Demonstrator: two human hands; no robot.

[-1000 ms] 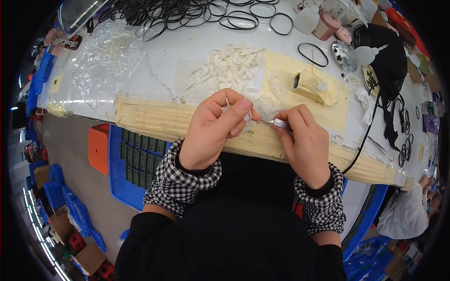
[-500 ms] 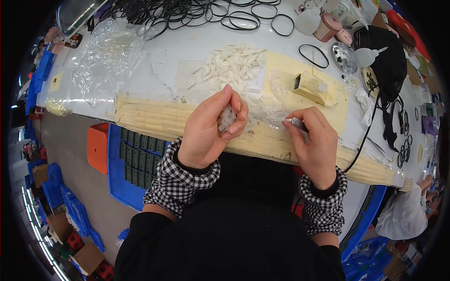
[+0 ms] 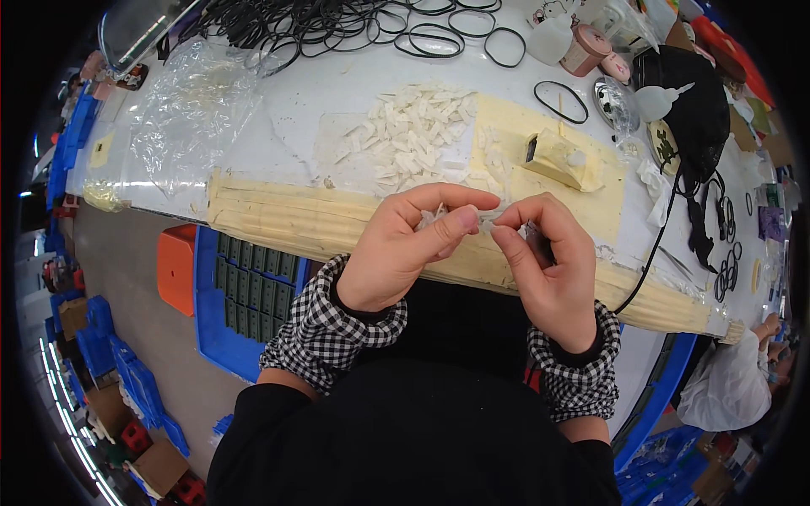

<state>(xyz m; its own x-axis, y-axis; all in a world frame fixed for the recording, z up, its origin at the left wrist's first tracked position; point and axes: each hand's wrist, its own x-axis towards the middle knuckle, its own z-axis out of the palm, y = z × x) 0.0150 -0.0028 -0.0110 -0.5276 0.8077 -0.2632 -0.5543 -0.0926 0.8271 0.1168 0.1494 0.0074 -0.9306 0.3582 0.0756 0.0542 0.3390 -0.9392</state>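
My left hand [image 3: 395,253] is closed around several translucent white strips [image 3: 430,217], partly hidden by its fingers. Between its thumb and index finger and the fingertips of my right hand [image 3: 558,268] is one small translucent strip [image 3: 487,221]. My right thumb and index finger are pinched together at the strip's right end. A dark, shiny object [image 3: 537,243] lies tucked inside the right hand; its kind cannot be made out. Just beyond both hands, a loose pile of white strips [image 3: 413,126] spreads over the white table [image 3: 287,126].
A yellow sheet [image 3: 603,202] carries a yellow tape-wrapped block [image 3: 558,162]. Black rubber rings [image 3: 430,40] are heaped at the back. A crumpled clear bag [image 3: 190,110] lies left, a black bag [image 3: 692,105] right. Yellowish padding [image 3: 278,207] covers the front edge; below stands a blue crate [image 3: 205,287].
My left hand has turned and moved right, its fingertips now meeting my right hand's at a small strip. The right hand has shifted slightly left.
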